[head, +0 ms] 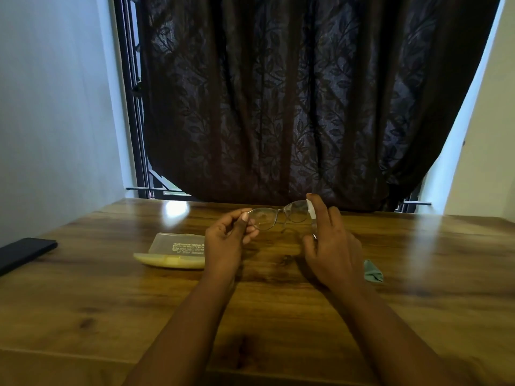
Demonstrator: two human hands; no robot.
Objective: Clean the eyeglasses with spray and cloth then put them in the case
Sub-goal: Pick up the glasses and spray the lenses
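Both bare forearms reach up from the bottom edge, ours, stretched out over the brown wood-grain desk (117, 310), and we're right in the spraying step. Our left hand (227, 240) has its grip pinched on the outer left end of the thin metal-framed eyeglasses (278, 217), thumb and fingers closed on the rim, holding them raised above the desk just in front of the dark leaf-patterned curtain (278, 93). Our right hand (330, 240) has its grip wrapped around a small clear spray bottle with a white top (311, 215), forefinger up on the top, nozzle close beside the right lens. The eyeglasses run left to right across our view, long axis roughly level and a touch higher on the right; which way the lenses front we cannot tell. Now the risks: that one-ended pinch lets the frame swing or slip if the spray hand bumps it, and with the nozzle this near, a shot could flood one lens and miss the other. A thumb drifting onto the glass would smear it. Waiting on the desk: the pale yellow translucent plastic case (175, 253), lid open, just left of our left hand, and the small crumpled green cloth (373, 272) off to the right. A flat black device (23, 253) lies at the far left edge.
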